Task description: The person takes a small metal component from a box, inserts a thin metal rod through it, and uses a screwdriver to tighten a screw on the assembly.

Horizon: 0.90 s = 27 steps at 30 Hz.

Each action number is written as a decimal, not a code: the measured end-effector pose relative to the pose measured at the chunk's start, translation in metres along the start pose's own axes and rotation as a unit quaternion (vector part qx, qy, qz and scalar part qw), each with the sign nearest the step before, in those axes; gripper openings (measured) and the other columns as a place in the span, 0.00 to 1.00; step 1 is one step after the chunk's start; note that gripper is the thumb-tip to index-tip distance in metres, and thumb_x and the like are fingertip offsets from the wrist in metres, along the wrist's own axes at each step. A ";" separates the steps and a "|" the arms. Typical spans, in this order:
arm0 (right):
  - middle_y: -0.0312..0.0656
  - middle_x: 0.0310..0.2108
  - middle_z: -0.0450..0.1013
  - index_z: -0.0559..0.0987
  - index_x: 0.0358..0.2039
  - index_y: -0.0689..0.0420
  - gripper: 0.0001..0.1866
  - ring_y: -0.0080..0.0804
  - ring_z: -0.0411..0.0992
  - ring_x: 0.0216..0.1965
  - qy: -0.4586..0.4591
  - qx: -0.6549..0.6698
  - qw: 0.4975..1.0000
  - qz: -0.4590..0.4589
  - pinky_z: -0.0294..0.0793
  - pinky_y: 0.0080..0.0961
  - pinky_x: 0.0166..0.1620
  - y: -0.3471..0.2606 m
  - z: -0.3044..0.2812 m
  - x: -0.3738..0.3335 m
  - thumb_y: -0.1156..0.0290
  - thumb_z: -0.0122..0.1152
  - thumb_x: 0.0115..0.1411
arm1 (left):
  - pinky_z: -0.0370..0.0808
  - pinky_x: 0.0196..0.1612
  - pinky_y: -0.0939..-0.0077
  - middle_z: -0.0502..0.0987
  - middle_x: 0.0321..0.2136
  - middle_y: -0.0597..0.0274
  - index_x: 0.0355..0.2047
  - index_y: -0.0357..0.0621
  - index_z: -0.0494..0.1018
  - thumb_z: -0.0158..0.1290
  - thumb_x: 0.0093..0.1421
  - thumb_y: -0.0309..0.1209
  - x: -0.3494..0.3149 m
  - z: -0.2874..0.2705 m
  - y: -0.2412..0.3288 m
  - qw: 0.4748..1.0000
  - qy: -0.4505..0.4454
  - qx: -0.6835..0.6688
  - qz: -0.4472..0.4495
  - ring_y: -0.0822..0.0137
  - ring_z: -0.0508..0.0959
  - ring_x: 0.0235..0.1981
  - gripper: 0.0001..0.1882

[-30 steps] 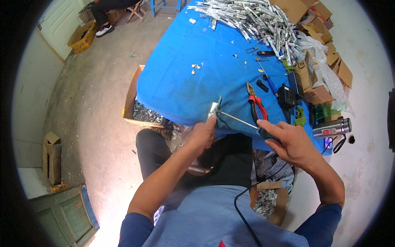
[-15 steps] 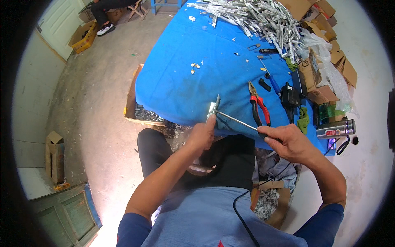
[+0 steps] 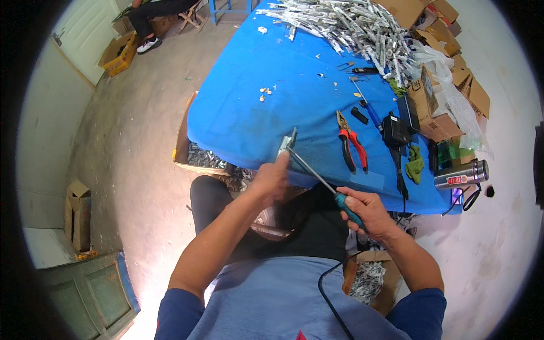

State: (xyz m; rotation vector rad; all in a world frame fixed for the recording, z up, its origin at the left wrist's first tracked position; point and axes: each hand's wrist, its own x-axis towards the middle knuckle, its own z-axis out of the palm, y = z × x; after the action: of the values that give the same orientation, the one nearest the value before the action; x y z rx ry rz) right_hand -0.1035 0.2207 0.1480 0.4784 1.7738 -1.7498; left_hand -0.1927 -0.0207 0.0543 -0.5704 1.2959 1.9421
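At the near edge of the blue-covered table (image 3: 226, 124), my left hand (image 3: 272, 180) is closed on a small silvery metal piece (image 3: 285, 144) whose exact kind I cannot make out. My right hand (image 3: 367, 213) grips the dark teal handle of a screwdriver (image 3: 314, 173). Its long shaft slants up to the left, and the tip touches the metal piece or lies right beside it. Red-and-black pliers (image 3: 352, 144) lie on the cloth to the right of the metal piece. A large heap of silvery strip-like pieces (image 3: 354, 25) covers the far end of the table.
Right of the pliers are a second screwdriver (image 3: 368, 107), a black adapter (image 3: 395, 130), a green cloth (image 3: 415, 164) and a steel flask (image 3: 462, 174). Cardboard boxes (image 3: 433, 107) line the right side. A box of metal parts (image 3: 207, 158) stands below the table's left edge. Another person (image 3: 156, 17) sits far left.
My right hand has dropped lower and to the left, so the screwdriver tilts more steeply. My left hand has shifted slightly left with the metal piece.
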 end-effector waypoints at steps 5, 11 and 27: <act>0.42 0.26 0.73 0.77 0.52 0.53 0.17 0.31 0.71 0.23 0.114 -0.363 0.865 -0.326 0.71 0.27 0.29 0.030 0.000 0.006 0.68 0.56 0.63 | 0.50 0.13 0.76 0.58 0.13 0.71 0.18 0.50 0.62 0.48 0.63 0.56 0.003 -0.003 -0.005 1.000 -0.009 -0.010 -0.014 0.74 0.56 0.10 0.26; 0.47 0.26 0.73 0.78 0.50 0.53 0.16 0.44 0.73 0.27 0.097 -0.496 0.792 -0.344 0.72 0.35 0.31 -0.023 0.003 -0.016 0.68 0.59 0.60 | 0.48 0.13 0.77 0.57 0.12 0.72 0.19 0.51 0.62 0.47 0.63 0.57 -0.006 0.000 -0.006 1.000 0.006 0.020 0.000 0.75 0.54 0.09 0.27; 0.35 0.22 0.70 0.76 0.53 0.57 0.17 0.18 0.64 0.19 -0.012 -0.311 0.943 -0.114 0.66 0.20 0.24 -0.062 -0.005 -0.001 0.68 0.54 0.65 | 0.46 0.13 0.79 0.53 0.11 0.74 0.15 0.55 0.55 0.46 0.62 0.62 -0.005 -0.002 -0.002 1.000 0.001 0.029 -0.006 0.77 0.51 0.09 0.31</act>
State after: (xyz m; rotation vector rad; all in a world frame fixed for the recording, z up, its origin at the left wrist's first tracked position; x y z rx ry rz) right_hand -0.1431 0.2215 0.1963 -0.0177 2.2948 -1.2110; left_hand -0.1880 -0.0233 0.0556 -0.5499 1.3432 1.8889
